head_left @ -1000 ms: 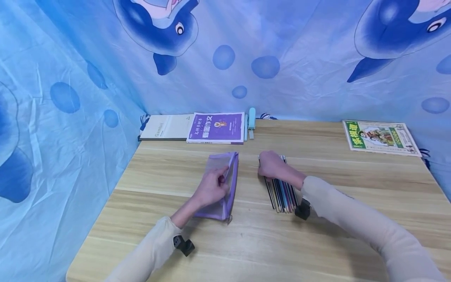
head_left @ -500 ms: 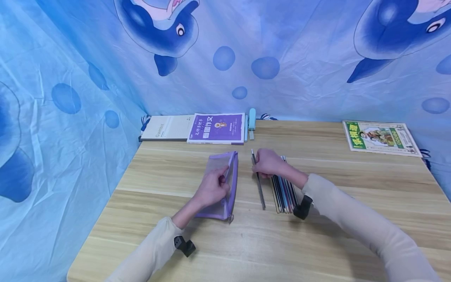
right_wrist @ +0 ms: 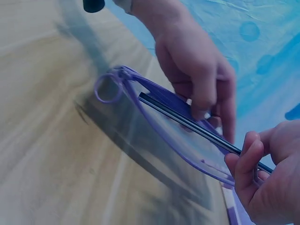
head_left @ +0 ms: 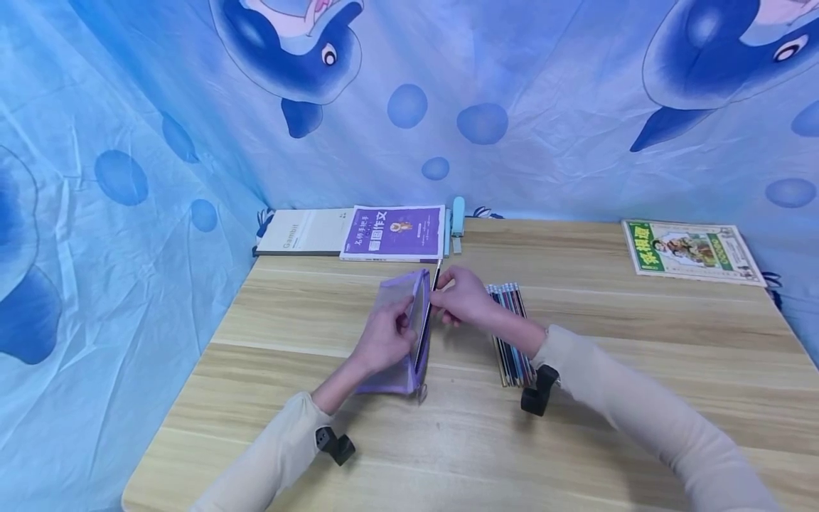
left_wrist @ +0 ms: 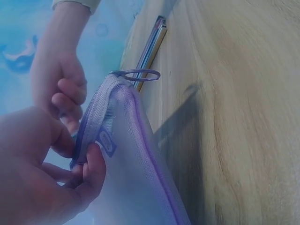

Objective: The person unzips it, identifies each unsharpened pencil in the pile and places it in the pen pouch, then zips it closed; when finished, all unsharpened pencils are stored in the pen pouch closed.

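A purple-edged translucent zip pencil case (head_left: 390, 290) stands with its mouth gaping to the right. My left hand (head_left: 387, 340) pinches one side of its zip edge, as the left wrist view also shows. Between the thumb and fingers of my right hand (head_left: 470, 297) is a dark pencil (right_wrist: 187, 124), held near its upper end. In the right wrist view the pencil slants along the case's opening, between its two edges; its lower tip lies near the zip-pull ring (right_wrist: 108, 89). To the right, several pencils (head_left: 512, 366) lie side by side, partly under my right forearm.
At the back left lie a white "Gambit" box or book (head_left: 301, 231) and a purple book (head_left: 393, 233), with a light-blue stapler-like item (head_left: 457, 217) beside them. A green-and-white booklet (head_left: 694, 250) is at the back right. A blue dolphin-print cloth (head_left: 544, 163) hangs behind the table.
My right hand has drawn a dark pencil from the left of the row and carried it left to the case's opening. The left hand has stayed on the case.
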Demonstrator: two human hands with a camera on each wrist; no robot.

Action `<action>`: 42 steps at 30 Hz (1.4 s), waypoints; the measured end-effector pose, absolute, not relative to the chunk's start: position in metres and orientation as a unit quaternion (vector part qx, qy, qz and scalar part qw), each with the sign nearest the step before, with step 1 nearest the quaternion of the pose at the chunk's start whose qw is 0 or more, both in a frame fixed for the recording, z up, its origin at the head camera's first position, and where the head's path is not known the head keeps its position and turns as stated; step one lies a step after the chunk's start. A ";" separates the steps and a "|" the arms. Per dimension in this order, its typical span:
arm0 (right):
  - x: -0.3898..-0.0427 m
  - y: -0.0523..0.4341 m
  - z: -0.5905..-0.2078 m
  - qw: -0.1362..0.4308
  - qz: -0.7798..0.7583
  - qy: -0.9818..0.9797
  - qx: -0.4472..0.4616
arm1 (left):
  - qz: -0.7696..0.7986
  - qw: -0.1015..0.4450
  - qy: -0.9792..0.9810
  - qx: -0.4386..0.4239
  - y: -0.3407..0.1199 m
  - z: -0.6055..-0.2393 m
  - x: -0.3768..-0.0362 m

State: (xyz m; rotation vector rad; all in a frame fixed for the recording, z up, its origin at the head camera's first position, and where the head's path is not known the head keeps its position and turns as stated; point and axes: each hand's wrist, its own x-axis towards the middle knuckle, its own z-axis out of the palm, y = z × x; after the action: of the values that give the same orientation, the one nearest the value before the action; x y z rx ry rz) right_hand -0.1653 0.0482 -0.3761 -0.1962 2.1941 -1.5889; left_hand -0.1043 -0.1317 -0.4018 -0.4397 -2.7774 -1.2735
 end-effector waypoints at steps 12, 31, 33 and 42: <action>-0.157 0.032 -0.384 0.215 -0.565 0.794 -0.064 | -0.428 0.050 -0.893 -0.131 -0.131 -0.400 -0.101; -0.171 0.079 -0.378 0.162 -0.426 0.874 -0.170 | -0.445 0.104 -0.880 -0.128 -0.134 -0.398 -0.104; -0.173 0.092 -0.381 0.155 -0.377 0.894 -0.186 | -0.442 0.102 -0.882 -0.129 -0.134 -0.398 -0.104; -0.169 0.116 -0.391 0.199 -0.326 0.908 -0.174 | -0.444 0.083 -0.882 -0.130 -0.128 -0.399 -0.101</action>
State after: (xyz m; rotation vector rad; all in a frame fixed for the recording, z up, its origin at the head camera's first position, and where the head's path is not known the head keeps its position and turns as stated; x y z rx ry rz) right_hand -0.1690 0.1160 -0.3915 -0.4879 2.5381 -0.9105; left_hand -0.1014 -0.1281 -0.3992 -0.3887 -2.6344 -1.3264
